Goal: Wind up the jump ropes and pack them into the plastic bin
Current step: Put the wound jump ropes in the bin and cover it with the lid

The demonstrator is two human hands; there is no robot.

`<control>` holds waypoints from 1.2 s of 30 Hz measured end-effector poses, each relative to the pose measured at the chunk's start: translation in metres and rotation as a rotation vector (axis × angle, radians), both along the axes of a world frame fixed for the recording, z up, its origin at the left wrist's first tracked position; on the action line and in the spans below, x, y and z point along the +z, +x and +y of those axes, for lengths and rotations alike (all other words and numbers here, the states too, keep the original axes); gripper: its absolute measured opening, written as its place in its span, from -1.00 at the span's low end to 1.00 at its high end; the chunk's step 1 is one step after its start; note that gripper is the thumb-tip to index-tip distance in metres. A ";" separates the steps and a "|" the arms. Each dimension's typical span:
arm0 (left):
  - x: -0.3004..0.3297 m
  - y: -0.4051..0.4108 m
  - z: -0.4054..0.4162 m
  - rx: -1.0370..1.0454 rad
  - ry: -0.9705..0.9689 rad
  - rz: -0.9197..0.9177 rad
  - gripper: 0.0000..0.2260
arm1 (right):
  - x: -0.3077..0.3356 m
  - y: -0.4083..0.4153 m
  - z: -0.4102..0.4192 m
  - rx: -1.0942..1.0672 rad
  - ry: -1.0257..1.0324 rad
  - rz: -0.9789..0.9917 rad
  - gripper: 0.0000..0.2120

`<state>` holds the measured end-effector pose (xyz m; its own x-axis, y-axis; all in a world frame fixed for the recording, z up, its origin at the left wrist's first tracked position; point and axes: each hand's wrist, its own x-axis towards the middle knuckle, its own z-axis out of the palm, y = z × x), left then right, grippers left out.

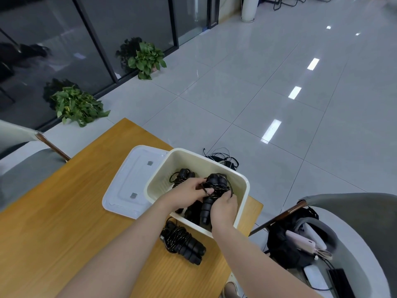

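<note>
A cream plastic bin (243, 195) stands on the wooden table (64, 211) near its right edge. Both my hands are inside it, holding one wound black jump rope (214, 183) with ribbed handles. My left hand (189, 193) grips the bundle from the left, and my right hand (223, 209) grips its lower handles from the right. Another wound rope (182, 176) lies at the bin's far left, and more black handles show under my hands. A further wound rope (182, 244) lies on the table just in front of the bin.
The bin's white lid (126, 186) lies flat on the table left of the bin. Tangled cables (223, 158) lie on the floor behind the bin. A grey chair (343, 222) at right holds a black bag and a power bank. Potted plants stand by the glass wall.
</note>
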<state>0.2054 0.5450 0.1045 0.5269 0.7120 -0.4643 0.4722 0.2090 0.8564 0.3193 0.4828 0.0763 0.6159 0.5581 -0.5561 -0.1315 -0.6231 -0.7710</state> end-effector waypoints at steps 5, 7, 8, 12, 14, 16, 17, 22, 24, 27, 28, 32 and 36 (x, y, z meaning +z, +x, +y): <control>-0.009 -0.002 0.002 0.027 -0.263 -0.089 -0.76 | 0.005 0.005 0.001 0.029 -0.115 0.157 -0.58; -0.008 0.002 0.003 0.061 -0.359 -0.088 -0.70 | 0.004 0.007 0.001 0.037 -0.135 0.184 -0.59; -0.007 0.004 0.003 0.058 -0.374 -0.082 -0.64 | 0.003 0.007 0.001 0.028 -0.126 0.197 -0.60; -0.008 0.010 0.000 -0.033 -0.087 0.135 -0.67 | -0.001 0.011 0.002 0.046 -0.115 0.163 -0.59; -0.014 0.010 -0.002 -0.038 0.049 0.185 -0.63 | 0.000 0.012 0.004 0.091 -0.146 0.152 -0.59; -0.020 0.008 -0.003 0.005 0.096 0.153 -0.70 | 0.003 0.013 0.005 0.130 -0.182 0.153 -0.55; -0.022 0.008 -0.005 0.023 0.121 0.153 -0.74 | 0.005 0.012 0.005 0.134 -0.183 0.127 -0.54; -0.021 0.017 -0.011 -0.006 0.294 0.220 -0.86 | 0.022 0.016 -0.006 0.343 0.095 -0.162 -0.57; -0.023 0.021 -0.015 0.000 0.318 0.221 -0.84 | 0.028 0.024 -0.017 0.498 0.210 -0.406 -0.59; -0.030 0.022 -0.019 -0.058 0.427 0.360 -0.69 | 0.028 0.036 -0.029 0.778 0.342 -0.844 -0.63; -0.031 0.020 -0.019 -0.097 0.470 0.469 -0.65 | 0.028 0.039 -0.031 0.894 0.349 -0.956 -0.66; -0.031 0.015 -0.021 -0.249 0.573 0.652 -0.50 | 0.027 0.046 -0.030 1.314 0.123 -0.975 -0.73; -0.033 0.010 -0.018 -0.338 0.507 0.715 -0.36 | 0.027 0.045 -0.012 1.394 0.022 -0.938 -0.68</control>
<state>0.2157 0.5269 0.0718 0.4522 0.7791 -0.4343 0.8889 -0.3538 0.2910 0.3646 0.4708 0.1031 -0.2301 0.9277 -0.2939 0.9516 0.1512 -0.2675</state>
